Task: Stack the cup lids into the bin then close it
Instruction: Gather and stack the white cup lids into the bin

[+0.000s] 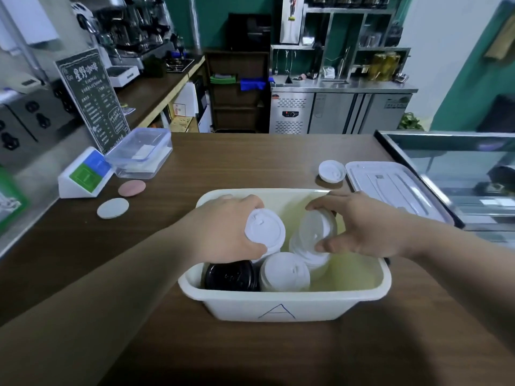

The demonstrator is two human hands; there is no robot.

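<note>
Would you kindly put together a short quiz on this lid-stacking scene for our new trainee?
1. True or false: the bin lid is already on the bin.
2. What colour is the lid stack in the bin's near left corner? A) white B) black C) green
3. Short answer: what do the left hand and right hand each grip?

Key
1. False: it lies on the counter, right of the bin.
2. B
3. White cup lids, a stack in each hand.
</note>
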